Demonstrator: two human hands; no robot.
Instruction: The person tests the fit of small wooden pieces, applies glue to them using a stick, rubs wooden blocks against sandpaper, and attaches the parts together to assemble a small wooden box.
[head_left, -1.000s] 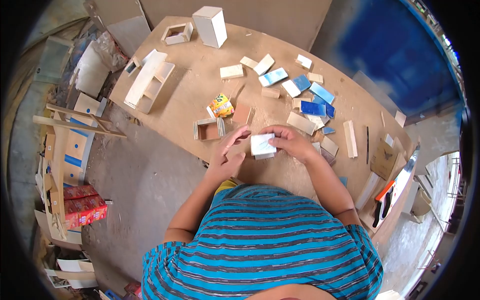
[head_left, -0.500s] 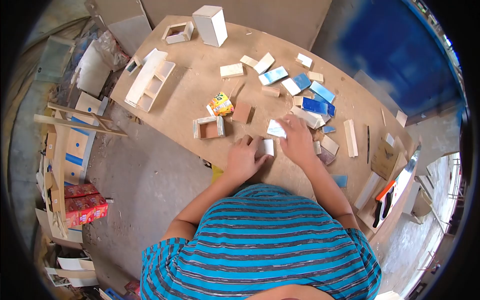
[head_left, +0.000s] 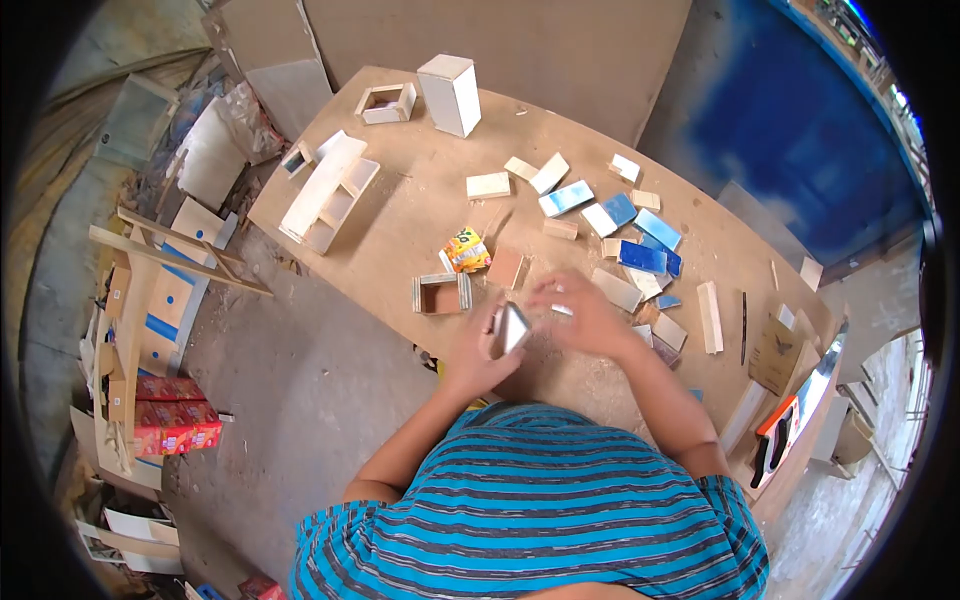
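Observation:
My left hand (head_left: 478,348) is closed around a small white-faced block (head_left: 515,326), tilted up off the table with its face towards my right side. Just right of it, my right hand (head_left: 588,315) hovers with curled fingers, smeared by motion. A small white piece (head_left: 562,310) shows at those fingers, but whether they grip it is unclear. Close beyond my left hand lie a brown block (head_left: 508,267), an open wooden box frame (head_left: 441,281) and a yellow printed packet (head_left: 465,250). Pale, white and blue wooden blocks (head_left: 642,257) lie scattered past my right hand.
A tall white block (head_left: 450,95) and a shelf-like wooden piece (head_left: 325,195) stand on the far left of the table (head_left: 400,215). A handsaw (head_left: 800,405) with an orange and black handle lies at the right edge. Red packages (head_left: 175,415) sit on the floor at left.
My left hand has lifted and tilted the white-faced block off the table. My right hand has drawn back from the shiny white piece's earlier spot. The view has shifted slightly.

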